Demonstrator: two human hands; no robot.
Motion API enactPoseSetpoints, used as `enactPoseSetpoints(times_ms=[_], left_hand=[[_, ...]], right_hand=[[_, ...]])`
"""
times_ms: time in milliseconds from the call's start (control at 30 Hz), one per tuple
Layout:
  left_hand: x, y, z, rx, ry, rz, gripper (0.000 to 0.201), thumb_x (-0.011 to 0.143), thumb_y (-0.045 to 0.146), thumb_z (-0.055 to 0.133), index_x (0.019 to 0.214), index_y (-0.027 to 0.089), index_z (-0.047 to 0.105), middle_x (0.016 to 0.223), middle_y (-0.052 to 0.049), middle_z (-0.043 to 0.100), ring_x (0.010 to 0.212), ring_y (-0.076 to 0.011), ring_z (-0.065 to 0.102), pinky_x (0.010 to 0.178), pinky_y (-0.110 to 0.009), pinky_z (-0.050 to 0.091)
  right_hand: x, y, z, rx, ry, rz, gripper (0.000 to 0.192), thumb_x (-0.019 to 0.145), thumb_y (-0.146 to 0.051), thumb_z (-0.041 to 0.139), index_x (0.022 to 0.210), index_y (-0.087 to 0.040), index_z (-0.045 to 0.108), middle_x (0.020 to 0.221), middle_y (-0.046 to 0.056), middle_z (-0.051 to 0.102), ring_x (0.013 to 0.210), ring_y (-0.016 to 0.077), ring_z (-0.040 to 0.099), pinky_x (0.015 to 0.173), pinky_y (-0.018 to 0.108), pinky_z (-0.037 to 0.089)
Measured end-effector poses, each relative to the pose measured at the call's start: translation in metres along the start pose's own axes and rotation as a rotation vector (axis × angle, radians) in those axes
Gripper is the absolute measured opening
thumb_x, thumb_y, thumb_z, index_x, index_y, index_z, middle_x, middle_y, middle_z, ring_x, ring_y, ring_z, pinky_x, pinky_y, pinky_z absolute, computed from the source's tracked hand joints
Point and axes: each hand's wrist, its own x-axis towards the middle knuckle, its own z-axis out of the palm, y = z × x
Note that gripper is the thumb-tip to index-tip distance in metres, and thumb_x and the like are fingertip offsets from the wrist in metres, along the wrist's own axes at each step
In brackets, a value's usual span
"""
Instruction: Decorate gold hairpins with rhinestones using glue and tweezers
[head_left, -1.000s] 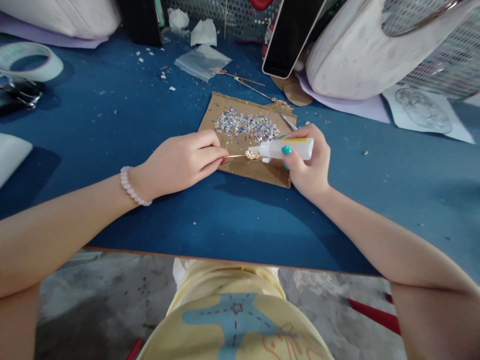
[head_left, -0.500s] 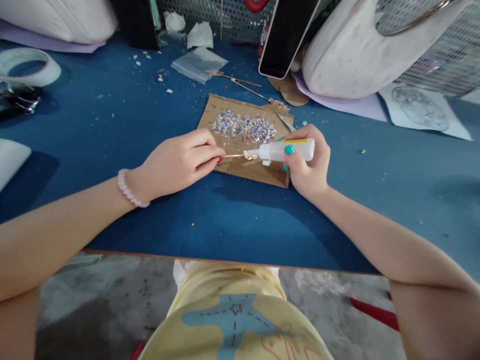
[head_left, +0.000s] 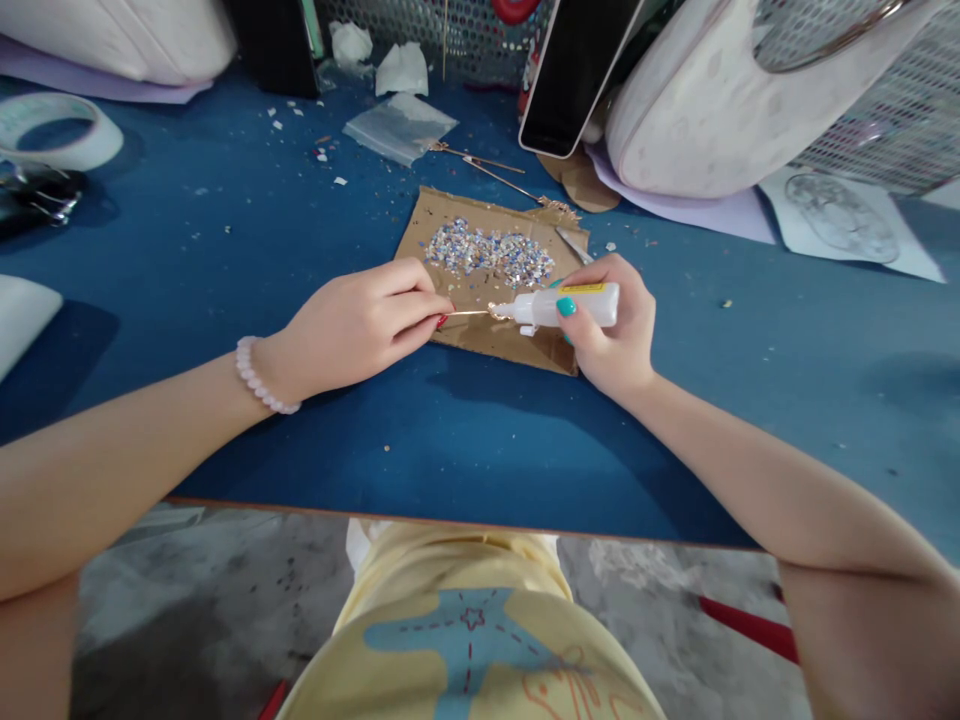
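Two bare hands meet over a scrap of cardboard (head_left: 517,345) lying flat on the blue desk (head_left: 225,250). Nearest, the left hand (head_left: 360,322) has its grip pinched on a thin gold pin (head_left: 466,313), whose ornate head (head_left: 498,312) lies on the cardboard. The right hand (head_left: 615,330) has its grip clenched round a small white glue bottle (head_left: 574,303), held sideways with the nozzle touching the pin's head. A yellow label on the bottle carries print too small to read, and the fingers hide part of the body. A pile of glittery flakes (head_left: 489,252) sits on the cardboard just beyond the pin. Farther back lie more gold pins (head_left: 495,175), a clear plastic bag (head_left: 401,125) and crumpled tissue (head_left: 401,68). A dark-screened phone (head_left: 574,70) leans at the far edge, its top cut off. A tape roll (head_left: 56,130) at far left is partly cut off. No writing can be read anywhere.
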Motion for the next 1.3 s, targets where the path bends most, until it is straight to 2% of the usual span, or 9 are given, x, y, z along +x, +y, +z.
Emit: enactPoseSetpoints(times_ms=[233,500,733,867,1067,1300], left_hand=[[-0.0002,-0.0011,0.0012,0.007,0.017,0.014,0.03,0.104,0.028,0.044,0.11,0.018,0.071,0.1,-0.008,0.07,0.086,-0.0179,0.068,0.075,-0.029,0.053],[-0.0007,-0.0005,0.0012,0.025,-0.001,0.018,0.03,0.105,0.03,0.043,0.111,0.02,0.071,0.1,-0.007,0.069,0.085,-0.0177,0.068,0.075,-0.029,0.054],[-0.0013,-0.0016,0.001,0.03,-0.002,0.017,0.029,0.105,0.03,0.042,0.112,0.021,0.07,0.101,-0.006,0.069,0.087,-0.0174,0.068,0.077,-0.028,0.053],[-0.0017,-0.0018,-0.0001,0.015,0.003,0.026,0.029,0.104,0.028,0.044,0.111,0.019,0.071,0.102,-0.008,0.069,0.086,-0.0178,0.067,0.076,-0.029,0.052],[-0.0016,-0.0018,0.0004,0.021,0.012,0.035,0.027,0.104,0.028,0.045,0.111,0.019,0.07,0.101,-0.007,0.069,0.085,-0.0176,0.067,0.075,-0.029,0.052],[-0.0013,-0.0031,-0.001,0.035,0.051,0.041,0.025,0.103,0.025,0.048,0.109,0.018,0.07,0.099,-0.007,0.069,0.084,-0.0174,0.066,0.073,-0.029,0.052]], right_hand=[[-0.0004,-0.0022,-0.0005,0.012,0.029,-0.001,0.041,0.087,-0.069,0.057,0.086,-0.028,0.061,0.078,0.001,0.065,0.067,0.0189,0.061,0.067,0.043,0.056],[0.0006,-0.0014,-0.0004,-0.004,-0.033,0.014,0.041,0.086,-0.069,0.058,0.086,-0.028,0.06,0.078,0.001,0.064,0.07,0.0198,0.061,0.07,0.044,0.055],[0.0004,-0.002,-0.0013,-0.007,0.018,0.019,0.043,0.086,-0.071,0.056,0.088,-0.028,0.06,0.079,0.002,0.063,0.073,0.0205,0.062,0.071,0.044,0.055],[0.0,-0.0014,-0.0012,0.012,0.005,-0.001,0.041,0.086,-0.068,0.058,0.088,-0.028,0.06,0.079,0.001,0.063,0.071,0.0197,0.062,0.07,0.044,0.055],[-0.0002,-0.0002,-0.002,-0.028,0.029,0.018,0.042,0.086,-0.07,0.057,0.088,-0.029,0.062,0.08,0.002,0.065,0.081,0.0232,0.066,0.076,0.048,0.057],[0.0011,-0.0031,-0.0029,-0.018,0.1,-0.004,0.042,0.087,-0.068,0.056,0.083,-0.027,0.06,0.076,0.001,0.065,0.066,0.0184,0.061,0.064,0.041,0.054]])
